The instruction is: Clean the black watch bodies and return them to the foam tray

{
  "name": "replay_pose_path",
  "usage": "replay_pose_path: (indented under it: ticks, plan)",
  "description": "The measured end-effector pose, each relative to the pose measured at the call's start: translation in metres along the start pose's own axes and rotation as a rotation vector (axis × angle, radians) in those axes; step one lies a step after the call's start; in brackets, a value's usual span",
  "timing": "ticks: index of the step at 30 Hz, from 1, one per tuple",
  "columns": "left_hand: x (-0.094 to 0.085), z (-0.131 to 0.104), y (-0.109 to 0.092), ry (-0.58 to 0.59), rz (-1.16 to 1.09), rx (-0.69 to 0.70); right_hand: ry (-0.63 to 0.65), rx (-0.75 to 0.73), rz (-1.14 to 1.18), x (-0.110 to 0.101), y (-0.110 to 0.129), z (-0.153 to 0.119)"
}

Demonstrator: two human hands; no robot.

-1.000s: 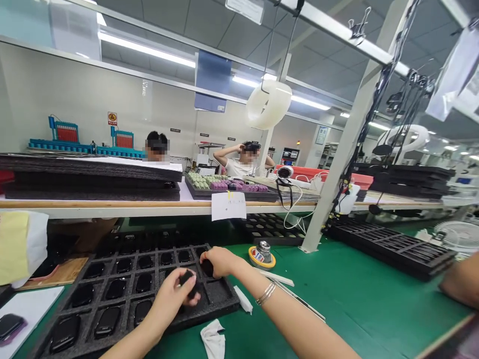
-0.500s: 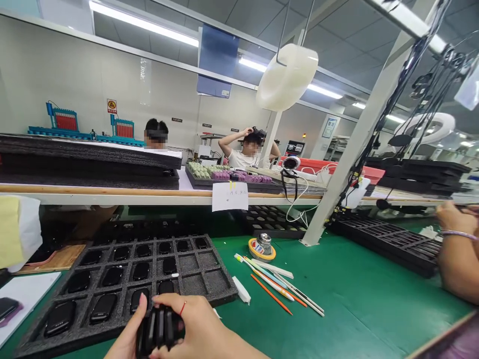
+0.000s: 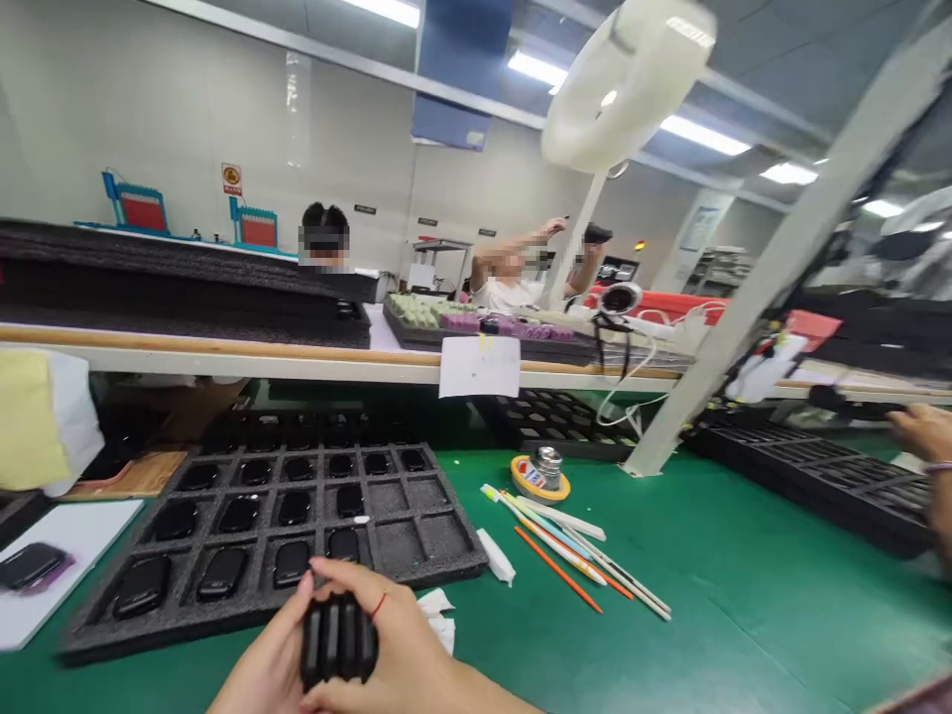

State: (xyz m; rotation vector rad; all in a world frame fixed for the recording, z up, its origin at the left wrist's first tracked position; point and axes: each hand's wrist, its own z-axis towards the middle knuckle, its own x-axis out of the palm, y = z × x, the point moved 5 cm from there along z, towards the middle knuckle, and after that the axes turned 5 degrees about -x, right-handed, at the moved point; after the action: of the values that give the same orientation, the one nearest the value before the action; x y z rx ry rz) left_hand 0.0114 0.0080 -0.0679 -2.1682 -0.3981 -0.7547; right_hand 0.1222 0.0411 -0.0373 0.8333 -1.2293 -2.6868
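Note:
A bundle of several black, rounded-edge devices stands on edge, pressed side by side between my two hands. My left hand closes on the bundle from the left, thumb along its top. My right hand, with a thin red string on one finger, wraps the right side and underneath. Just beyond the hands lies a dark grey foam tray with square compartments. Similar black devices sit in many of them; several on its right side hold none. A small white piece rests on the tray near one device.
Right of the tray lie white tissue, thin brushes and sticks, and a yellow-rimmed round container with a metal-topped bottle. Another device lies on a white sheet at left. A co-worker's arm is at far right.
The camera view has tilted down and shifted. My hands have squared the fanned-out devices into a tighter bundle. At the back, a person's hands have moved away from their head.

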Motion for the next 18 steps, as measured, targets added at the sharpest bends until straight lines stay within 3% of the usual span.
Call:
replay_pose_path:
  ticks: [6,18]
  plan:
    - [0.019,-0.013,-0.004,0.117,0.012,0.094,-0.020,0.063,0.138,-0.013,0.016,-0.008]
    - [0.020,-0.013,-0.006,0.100,0.238,0.140,-0.035,-0.007,0.059,-0.015,0.024,-0.013]
